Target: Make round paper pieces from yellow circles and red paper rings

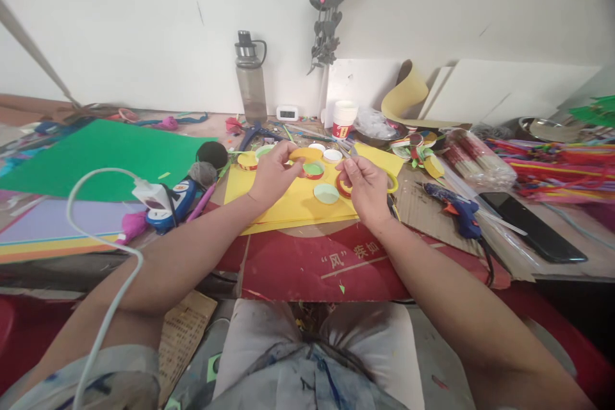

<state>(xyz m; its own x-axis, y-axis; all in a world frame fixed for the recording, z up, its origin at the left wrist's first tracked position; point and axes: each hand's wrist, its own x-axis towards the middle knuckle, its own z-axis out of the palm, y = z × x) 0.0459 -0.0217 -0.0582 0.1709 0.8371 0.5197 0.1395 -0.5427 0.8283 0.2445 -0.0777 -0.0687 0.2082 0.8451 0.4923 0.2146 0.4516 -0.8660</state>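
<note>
My left hand pinches a curved yellow paper piece between thumb and fingers, above the yellow sheets. My right hand is closed around scissors with a yellow handle loop; a red loop shows on its left side, and the blades are mostly hidden. Between and below the hands lie a red-rimmed round piece with a green inside and a pale green disc. A white round piece and a yellow round piece with a red rim lie nearby.
A glue gun and a black phone lie at right. Left are a green sheet and a power strip with a white cable crossing my left arm. A bottle and paper cup stand behind.
</note>
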